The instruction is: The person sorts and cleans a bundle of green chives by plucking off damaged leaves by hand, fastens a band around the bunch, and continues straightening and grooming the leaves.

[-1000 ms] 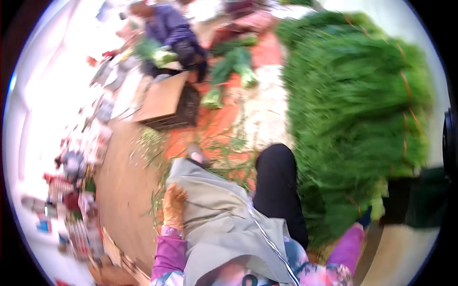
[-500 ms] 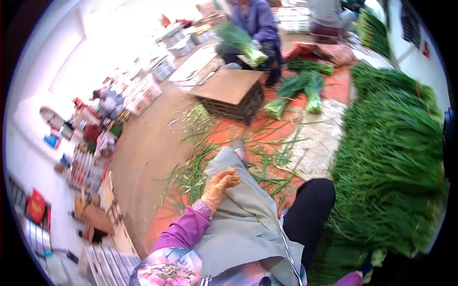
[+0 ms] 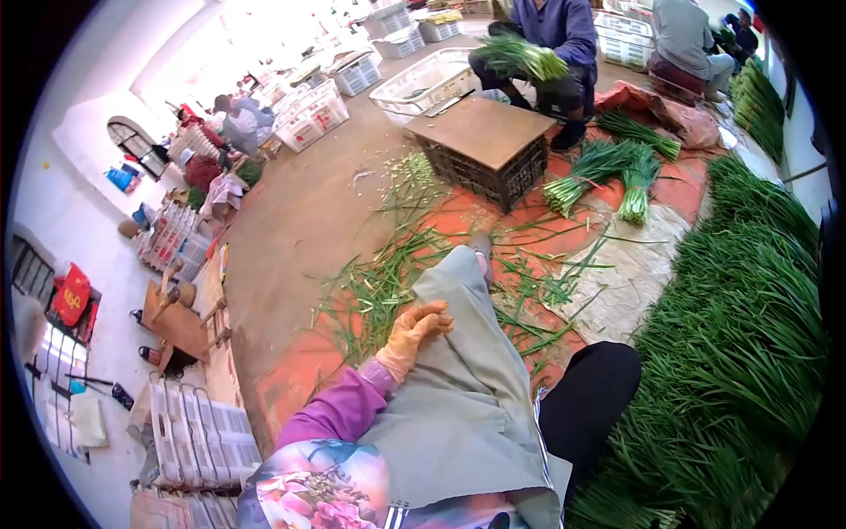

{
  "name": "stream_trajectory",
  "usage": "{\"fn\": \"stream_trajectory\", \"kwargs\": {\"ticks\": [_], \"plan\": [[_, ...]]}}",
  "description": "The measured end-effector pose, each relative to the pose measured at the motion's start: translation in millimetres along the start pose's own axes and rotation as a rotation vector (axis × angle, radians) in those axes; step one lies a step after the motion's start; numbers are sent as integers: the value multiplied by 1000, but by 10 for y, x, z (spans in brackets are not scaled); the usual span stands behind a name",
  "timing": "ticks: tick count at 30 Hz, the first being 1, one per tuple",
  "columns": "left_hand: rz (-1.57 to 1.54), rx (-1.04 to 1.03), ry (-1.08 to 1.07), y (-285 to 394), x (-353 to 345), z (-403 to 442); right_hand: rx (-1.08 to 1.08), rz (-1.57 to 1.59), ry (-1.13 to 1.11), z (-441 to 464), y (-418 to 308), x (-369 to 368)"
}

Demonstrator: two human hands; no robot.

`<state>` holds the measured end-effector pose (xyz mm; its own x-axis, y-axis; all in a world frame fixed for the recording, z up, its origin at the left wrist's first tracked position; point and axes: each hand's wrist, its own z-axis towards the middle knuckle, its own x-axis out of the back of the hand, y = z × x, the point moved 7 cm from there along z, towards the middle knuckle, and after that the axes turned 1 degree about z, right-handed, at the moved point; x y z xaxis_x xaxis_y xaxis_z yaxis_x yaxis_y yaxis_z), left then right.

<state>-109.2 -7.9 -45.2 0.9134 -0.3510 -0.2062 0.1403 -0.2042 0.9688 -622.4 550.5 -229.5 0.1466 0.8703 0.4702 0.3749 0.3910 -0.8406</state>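
Note:
My left hand (image 3: 417, 337), in an orange-tan glove, rests on the grey-green apron (image 3: 463, 379) over my left leg. Its fingers are loosely bent, and nothing is held in them. Beyond it, loose green stalks (image 3: 383, 286) lie scattered on the orange ground sheet (image 3: 295, 388). A large heap of long leafy greens (image 3: 723, 353), like chives, fills the right side beside my dark-trousered knee (image 3: 599, 375). My right hand is out of view.
Ahead stands a dark crate with a brown board (image 3: 485, 128) on top, a knife (image 3: 451, 103) on it. Behind it a person (image 3: 564, 44) holds a bunch of greens (image 3: 522, 59). Tied bunches (image 3: 639, 185) lie nearby. White crates (image 3: 313, 115) line the left.
The view has shifted, with the board and the other person now farther right. The purple sleeve at lower right has left the view. My left hand stays on the apron, its fingers slightly more bent.

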Motion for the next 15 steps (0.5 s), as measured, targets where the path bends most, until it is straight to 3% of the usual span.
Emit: {"fn": "stream_trajectory", "kwargs": {"ticks": [8, 12, 15], "plan": [[-127, -21, -97, -78, -308, 295, 187, -24, 24, -603, -390, 306], [-201, -21, -179, 29, -430, 426, 433, 5, -75, -1210, -943, 401], [-249, -74, -181, 295, -453, 467, 688, 164, -258, -1800, -1825, 220]]}}
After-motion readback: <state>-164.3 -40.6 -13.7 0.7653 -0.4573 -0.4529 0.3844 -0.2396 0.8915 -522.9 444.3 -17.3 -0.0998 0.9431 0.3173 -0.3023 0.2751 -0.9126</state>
